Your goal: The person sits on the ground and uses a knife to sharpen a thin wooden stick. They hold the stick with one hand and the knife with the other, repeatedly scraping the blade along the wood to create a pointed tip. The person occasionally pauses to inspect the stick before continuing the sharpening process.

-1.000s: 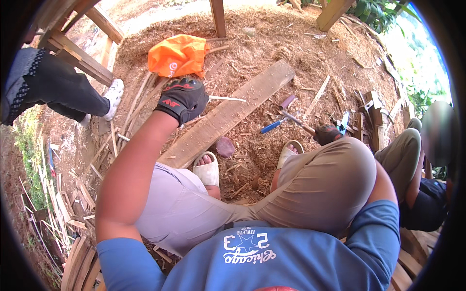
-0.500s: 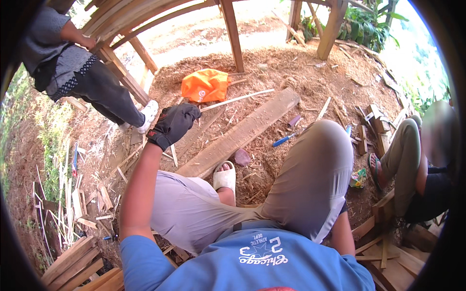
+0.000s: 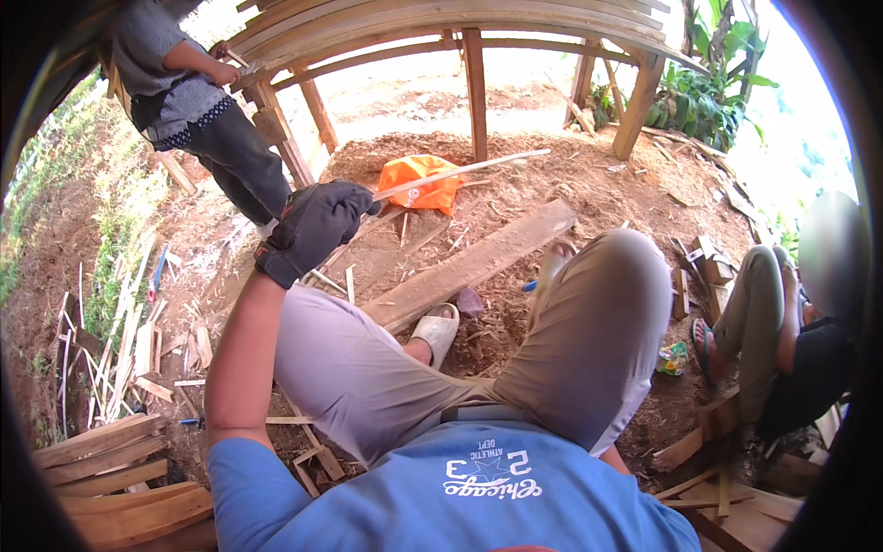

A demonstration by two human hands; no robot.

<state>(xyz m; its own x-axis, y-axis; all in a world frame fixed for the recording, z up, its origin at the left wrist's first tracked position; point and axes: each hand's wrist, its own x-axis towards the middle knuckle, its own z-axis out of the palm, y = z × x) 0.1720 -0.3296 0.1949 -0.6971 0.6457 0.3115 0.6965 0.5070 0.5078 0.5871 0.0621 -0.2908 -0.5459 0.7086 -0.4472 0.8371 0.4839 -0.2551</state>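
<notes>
Since the earlier frame, the thin wooden strip [image 3: 460, 171] has been lifted off the ground by the gloved left hand [image 3: 311, 227], which is clenched around its near end. Its long axis runs up and to the right, its free tip above the orange bag [image 3: 418, 182]. The right hand is hidden. The long overhang could be snapped or swung into the standing person [image 3: 198, 110].

A long weathered wooden plank [image 3: 474, 265] lies aslant on the sawdust-strewn dirt ground [image 3: 589, 175], with a crumpled orange plastic bag [image 3: 418, 182] just beyond its far end. Upright timber posts [image 3: 475, 92] carry a roof of stacked boards [image 3: 441, 23]. Loose wood offcuts [image 3: 129, 340] litter the ground's left edge. A small green packet [image 3: 673, 359] lies near the right edge.
</notes>
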